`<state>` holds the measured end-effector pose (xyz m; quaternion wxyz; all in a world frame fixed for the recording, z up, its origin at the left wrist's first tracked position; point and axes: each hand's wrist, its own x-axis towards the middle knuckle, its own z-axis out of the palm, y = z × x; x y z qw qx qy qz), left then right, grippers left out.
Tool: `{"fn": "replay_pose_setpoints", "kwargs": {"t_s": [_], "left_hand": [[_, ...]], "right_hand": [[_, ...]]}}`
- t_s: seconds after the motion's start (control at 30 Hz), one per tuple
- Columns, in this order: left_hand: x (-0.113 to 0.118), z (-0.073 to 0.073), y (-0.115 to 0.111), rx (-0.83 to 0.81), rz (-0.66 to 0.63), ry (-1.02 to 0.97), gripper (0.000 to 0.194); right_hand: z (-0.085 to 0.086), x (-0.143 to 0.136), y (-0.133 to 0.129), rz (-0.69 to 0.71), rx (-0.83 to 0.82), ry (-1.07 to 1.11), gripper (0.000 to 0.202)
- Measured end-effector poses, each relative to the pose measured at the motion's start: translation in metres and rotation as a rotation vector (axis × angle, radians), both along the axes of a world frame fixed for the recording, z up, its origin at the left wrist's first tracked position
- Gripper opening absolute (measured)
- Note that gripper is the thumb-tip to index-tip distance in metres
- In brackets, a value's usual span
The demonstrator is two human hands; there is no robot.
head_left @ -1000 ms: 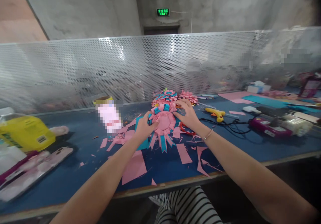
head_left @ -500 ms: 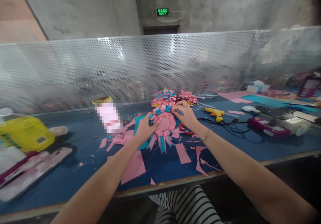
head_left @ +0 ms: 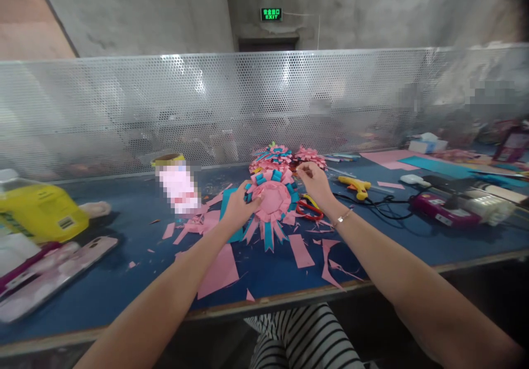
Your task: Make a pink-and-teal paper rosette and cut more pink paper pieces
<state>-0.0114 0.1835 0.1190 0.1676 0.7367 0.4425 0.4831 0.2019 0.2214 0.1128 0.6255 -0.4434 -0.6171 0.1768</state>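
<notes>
A pink and blue paper rosette with a round pink centre and strips hanging from its lower edge is above the table. My left hand grips its left side, thumb over the front. My right hand is apart from the rosette, just beyond its upper right edge. Its thumb and fingertips are pinched together, and whatever may be between them is too small to make out. Red-handled scissors lie below the right hand. Behind the rosette sit finished-looking pink paper flowers.
Pink paper scraps lie around the rosette. To the right are a yellow glue gun with a black cord and a purple device. On the left stand a yellow jug and a phone. A perforated metal screen runs behind.
My right hand has drawn back to the right, off the rosette's upper rim, uncovering more blue loops and the scissors. My left hand keeps its hold.
</notes>
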Motion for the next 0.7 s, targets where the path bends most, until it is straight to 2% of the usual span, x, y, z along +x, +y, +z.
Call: {"fn": "replay_pose_setpoints", "kwargs": {"t_s": [0.1, 0.2, 0.33, 0.43, 0.57, 0.7], "left_hand": [[0.001, -0.001, 0.002, -0.009, -0.007, -0.078, 0.021], [0.001, -0.005, 0.006, -0.054, -0.012, -0.229, 0.022], [0.001, -0.007, 0.012, -0.183, -0.111, -0.553, 0.032], [-0.001, -0.004, 0.014, -0.277, -0.07, -0.744, 0.035], [-0.007, -0.001, 0.016, -0.316, -0.025, -0.827, 0.034], [-0.008, -0.003, 0.019, -0.366, -0.041, -0.895, 0.04]], "right_hand": [[-0.007, 0.009, 0.013, 0.003, -0.138, 0.116, 0.01], [-0.015, 0.017, 0.023, 0.026, -0.236, 0.099, 0.012], [-0.024, 0.018, 0.026, 0.031, -0.223, -0.141, 0.008], [-0.026, 0.015, 0.022, 0.001, -0.161, -0.385, 0.007], [-0.027, 0.01, 0.019, -0.012, -0.073, -0.566, 0.009], [-0.03, 0.008, 0.019, -0.03, -0.13, -0.609, 0.01]]}}
